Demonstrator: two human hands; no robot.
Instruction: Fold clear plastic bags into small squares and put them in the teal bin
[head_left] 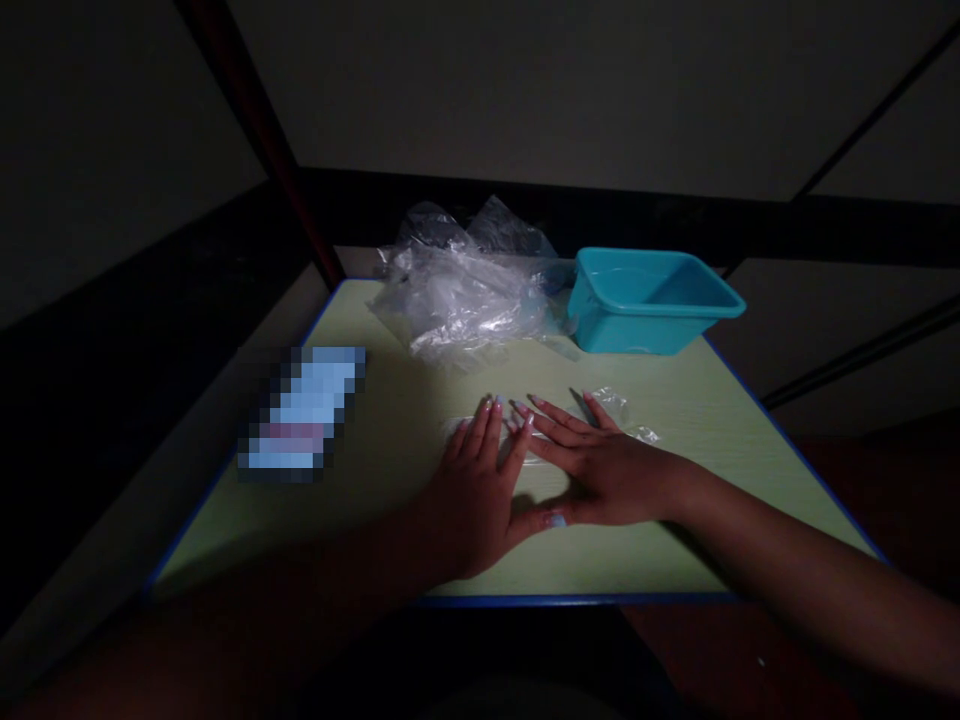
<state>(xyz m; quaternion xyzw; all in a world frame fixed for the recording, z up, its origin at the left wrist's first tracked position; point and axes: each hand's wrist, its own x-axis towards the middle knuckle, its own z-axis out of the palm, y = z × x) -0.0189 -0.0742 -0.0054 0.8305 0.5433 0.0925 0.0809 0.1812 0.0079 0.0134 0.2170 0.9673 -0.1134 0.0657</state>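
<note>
Both hands lie on a clear plastic bag (615,403) spread on the pale green table (390,540), near its middle. My left hand (480,490) rests flat with its fingers spread, the fingertips on the plastic. From the right, my right hand (600,465) reaches in, also flat and spread, its fingers pointing left and touching or nearly touching the left index finger. The two thumbs meet or overlap. Much of the plastic is hidden beneath the hands, and its crinkled right end sticks out past the right hand.
A heap of crumpled clear plastic bags (472,290) sits at the back of the table. Beside it, at the back right, stands a turquoise bin (645,325). A blurred, bright rectangular object (307,410) lies at the left edge.
</note>
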